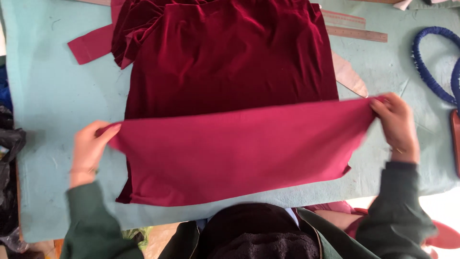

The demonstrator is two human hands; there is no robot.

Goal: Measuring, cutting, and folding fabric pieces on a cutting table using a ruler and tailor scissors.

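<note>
A large dark red velvet cloth [230,57] lies spread on the pale green felt-covered table [48,96], reaching to the far edge. Over its near part lies a smooth crimson fabric panel [235,153] — the left hand [88,151] pinches its left corner, the right hand [397,127] its right corner. Far right of the velvet lie two flat wooden rulers [357,33]; at the right edge, a blue wrapped hoop [426,67].

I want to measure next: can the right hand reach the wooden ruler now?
Probably not at once: the right hand pinches the red fabric's corner. The wooden ruler lies uncovered further up the table, so nothing blocks it.
</note>
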